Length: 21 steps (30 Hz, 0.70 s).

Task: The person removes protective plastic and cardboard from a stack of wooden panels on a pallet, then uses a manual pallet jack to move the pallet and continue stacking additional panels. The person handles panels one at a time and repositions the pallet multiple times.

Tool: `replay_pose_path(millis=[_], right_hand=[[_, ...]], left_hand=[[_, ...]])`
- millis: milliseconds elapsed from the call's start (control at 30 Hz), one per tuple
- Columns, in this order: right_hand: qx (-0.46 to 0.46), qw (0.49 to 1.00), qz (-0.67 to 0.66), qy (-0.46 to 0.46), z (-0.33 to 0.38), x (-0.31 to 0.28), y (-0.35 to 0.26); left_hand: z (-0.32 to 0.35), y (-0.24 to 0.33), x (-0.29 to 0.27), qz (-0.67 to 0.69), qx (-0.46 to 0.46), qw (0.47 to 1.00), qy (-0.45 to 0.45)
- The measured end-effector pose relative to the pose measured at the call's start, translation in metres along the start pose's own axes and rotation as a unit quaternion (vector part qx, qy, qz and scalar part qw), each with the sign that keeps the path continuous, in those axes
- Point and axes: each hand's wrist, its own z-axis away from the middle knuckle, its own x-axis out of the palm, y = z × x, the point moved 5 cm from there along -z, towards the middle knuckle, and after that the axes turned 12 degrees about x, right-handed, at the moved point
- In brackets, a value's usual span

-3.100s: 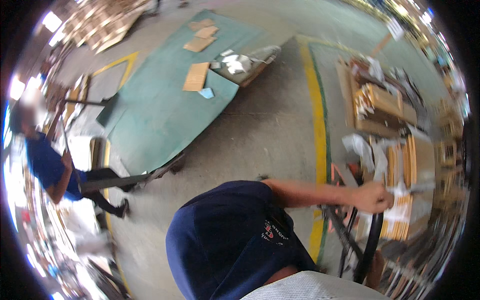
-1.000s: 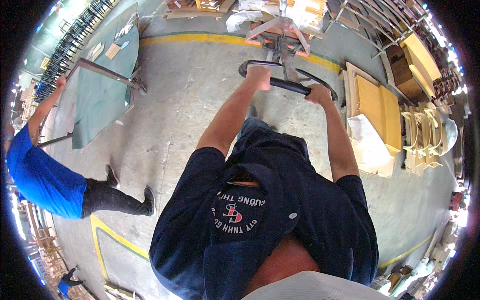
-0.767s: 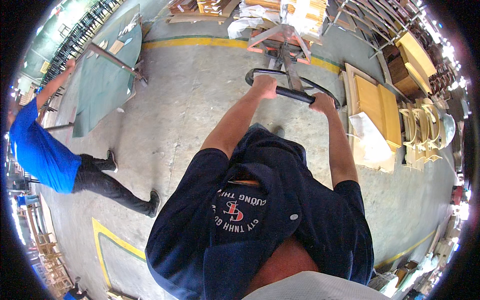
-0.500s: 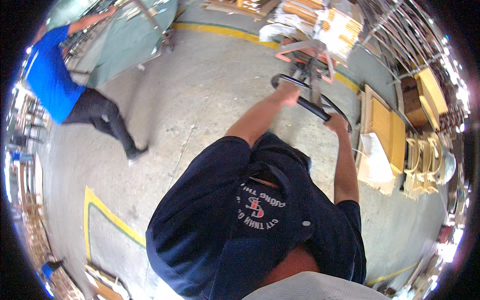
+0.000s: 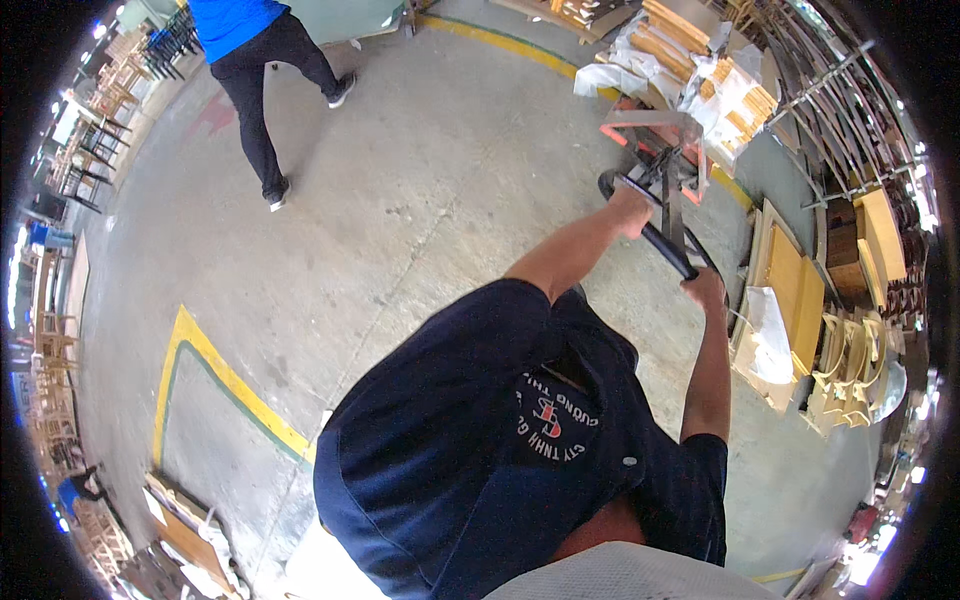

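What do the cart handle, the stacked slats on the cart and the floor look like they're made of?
Handle: likely metal tube, black painted or rubber-sleeved; thin, round, dark, gripped by left hand and right hand. Slats: pale unfinished wood, going by the yellow-tan colour and square ends; partly wrapped in what looks like white plastic sheet. Floor: bare concrete, grey, mottled, cracked, with painted yellow lines.
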Motion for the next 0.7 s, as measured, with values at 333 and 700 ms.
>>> replay_pose_path(millis=[333,700], right_hand=[[0.038,0.999,-0.024,0.023,0.258,0.054,-0.07],[0.043,0.996,-0.061,0.05,0.472,0.164,-0.091]], left_hand=[[0.217,0.081,-0.016,0.007,0.002,0.996,-0.094],[0.429,0.194,0.001,-0.004,0.001,0.995,-0.095]])
